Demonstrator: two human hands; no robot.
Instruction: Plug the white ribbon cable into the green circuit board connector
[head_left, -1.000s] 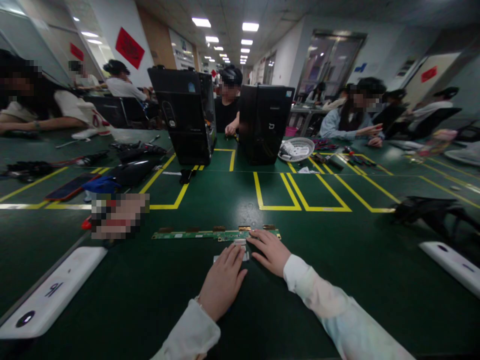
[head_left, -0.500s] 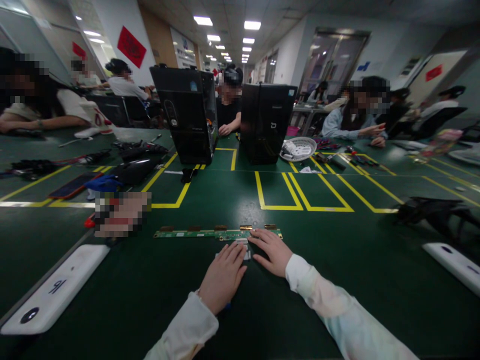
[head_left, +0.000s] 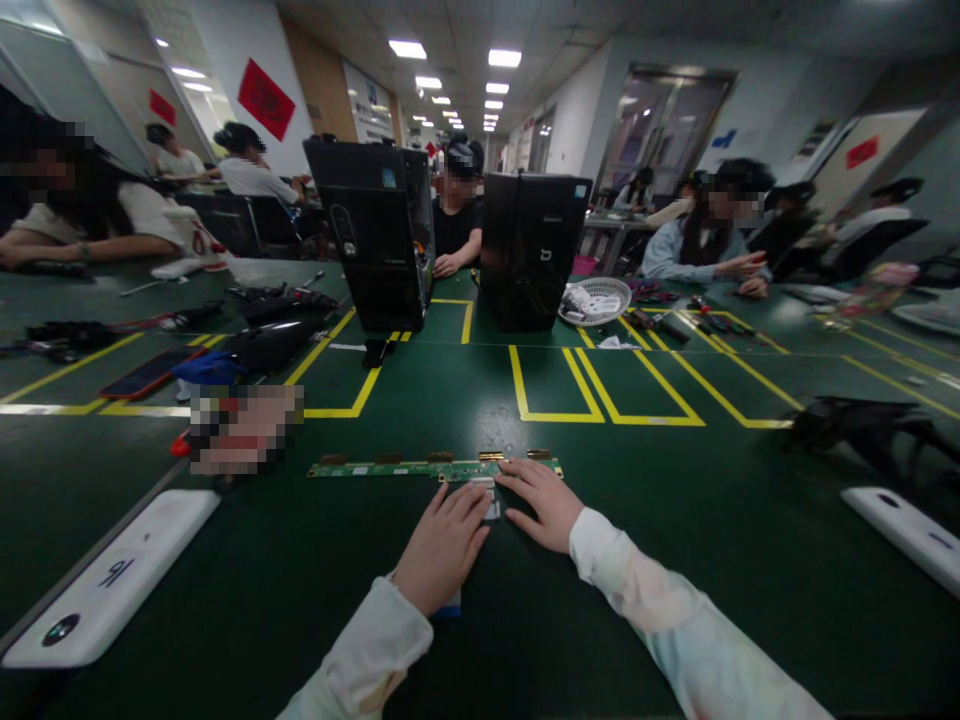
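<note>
A long, narrow green circuit board [head_left: 390, 469] with brown and gold tabs along its far edge lies on the green table in front of me. My right hand [head_left: 544, 503] rests at the board's right part, fingers spread, with fingertips touching its near edge. Just left of it, my left hand [head_left: 444, 540] lies palm down, fingers stretched out over a flat white ribbon-like piece [head_left: 492, 508] that meets the board's near side. Most of that piece is covered by the hand. A small blue end [head_left: 450, 608] shows below my left palm.
Two black computer towers [head_left: 371, 240] [head_left: 534, 250] stand ahead, a person sitting behind them. White devices [head_left: 112, 580] [head_left: 904, 530] lie at left and right. Cables and a blue item [head_left: 206, 368] are at left; a white basket [head_left: 596, 300] stands beyond. Yellow tape [head_left: 562, 416] marks the table.
My left hand has shifted slightly left and toward me, and more of the blue end shows beneath it. My right hand stays in nearly the same place on the board.
</note>
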